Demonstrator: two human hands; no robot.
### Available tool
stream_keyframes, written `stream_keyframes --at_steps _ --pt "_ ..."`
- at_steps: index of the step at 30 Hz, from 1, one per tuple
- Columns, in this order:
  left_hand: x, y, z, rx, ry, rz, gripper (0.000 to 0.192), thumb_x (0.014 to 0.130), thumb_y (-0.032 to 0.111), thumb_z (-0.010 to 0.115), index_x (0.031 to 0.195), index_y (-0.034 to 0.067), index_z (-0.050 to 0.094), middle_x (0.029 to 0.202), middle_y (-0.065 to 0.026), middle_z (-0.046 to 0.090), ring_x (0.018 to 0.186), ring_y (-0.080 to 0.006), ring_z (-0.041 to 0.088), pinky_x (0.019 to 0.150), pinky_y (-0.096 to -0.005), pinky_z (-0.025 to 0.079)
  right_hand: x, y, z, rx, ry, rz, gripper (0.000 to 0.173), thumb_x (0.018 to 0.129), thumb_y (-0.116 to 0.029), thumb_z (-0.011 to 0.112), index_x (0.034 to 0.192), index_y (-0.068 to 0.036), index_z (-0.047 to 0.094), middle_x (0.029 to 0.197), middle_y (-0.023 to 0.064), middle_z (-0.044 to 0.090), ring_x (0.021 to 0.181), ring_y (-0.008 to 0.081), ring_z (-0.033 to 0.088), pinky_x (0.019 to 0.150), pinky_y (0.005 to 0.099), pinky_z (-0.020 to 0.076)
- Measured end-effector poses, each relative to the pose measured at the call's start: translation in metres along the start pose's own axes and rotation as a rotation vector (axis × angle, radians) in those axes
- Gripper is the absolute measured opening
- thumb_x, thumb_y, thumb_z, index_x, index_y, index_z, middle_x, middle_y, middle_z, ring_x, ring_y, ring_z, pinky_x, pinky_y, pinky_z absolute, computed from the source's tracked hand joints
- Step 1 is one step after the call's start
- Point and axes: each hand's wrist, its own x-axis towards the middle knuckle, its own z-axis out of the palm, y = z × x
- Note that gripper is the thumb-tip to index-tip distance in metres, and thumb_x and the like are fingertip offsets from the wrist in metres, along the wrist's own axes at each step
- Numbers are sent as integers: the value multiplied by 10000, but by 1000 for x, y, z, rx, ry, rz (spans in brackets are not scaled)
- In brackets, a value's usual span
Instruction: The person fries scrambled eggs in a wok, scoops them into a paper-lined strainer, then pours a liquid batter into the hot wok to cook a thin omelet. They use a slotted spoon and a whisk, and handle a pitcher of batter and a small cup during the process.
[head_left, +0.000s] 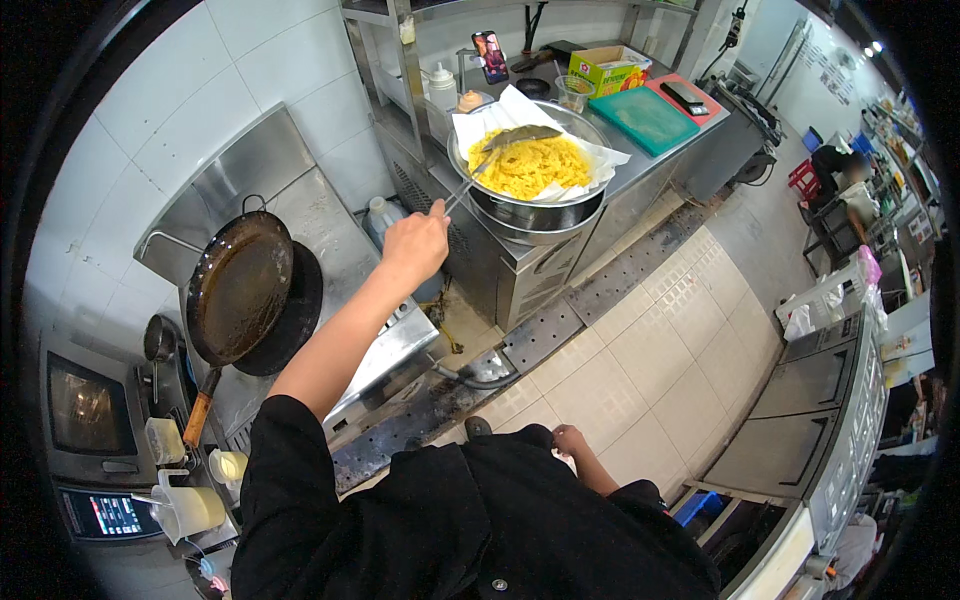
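My left hand (416, 244) grips the thin metal handle of a ladle-like utensil (525, 136). Its dark, broad head rests on a heap of yellow, egg-like shredded food (532, 169). White paper (480, 124) lines the large metal bowl (517, 201) under the food. That bowl sits on another metal vessel (525, 229) at the steel counter's near corner. Low beside my body, my right hand (568, 440) is curled around what looks like a white cloth (564, 459), mostly hidden by the hand and my black clothing.
A wok (244, 285) with a wooden handle stands on the stove at left. Jugs of yellow liquid (196, 510) are near a microwave (90, 405). Green cutting board (645, 120), carton (609, 69) and propped phone (490, 57) occupy the counter. A person (836, 176) sits far right.
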Motion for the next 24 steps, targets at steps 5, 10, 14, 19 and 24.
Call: stream_keyframes --at_steps 5,10,14,19,24 --pt "4 -24 -4 -89 111 29 352 946 261 412 1227 75 513 804 -236 645 768 -425 622 692 -527 485 -6 -34 -6 -19 58 -62 210 853 -202 522 916 -53 656 651 96 651 504 165 620 454 304 504" --pt "-6 -21 -17 -128 133 -10 358 958 276 400 1255 117 522 811 -251 639 787 -424 622 718 -520 484 6 -36 -13 12 51 -76 201 826 -192 535 898 -49 657 657 93 649 517 172 624 460 303 500" --pt "-13 -12 2 -68 -4 25 357 948 273 423 1258 132 529 792 -240 643 744 -423 628 680 -516 495 9 -59 -10 25 26 -155 226 859 -250 577 943 -54 650 719 92 661 569 173 620 486 306 500" --pt "3 -1 -27 -43 102 38 340 943 275 430 1225 131 553 825 -224 651 769 -406 633 690 -514 498 11 -110 -4 33 21 -407 235 862 -236 572 946 -30 647 730 91 670 645 170 638 611 304 508" --pt "13 -14 -41 -222 88 54 353 963 304 394 1220 121 552 902 -249 640 861 -431 605 784 -515 475 6 -108 -2 -19 63 -361 215 828 -232 574 886 -47 667 692 108 673 661 207 665 671 329 518"
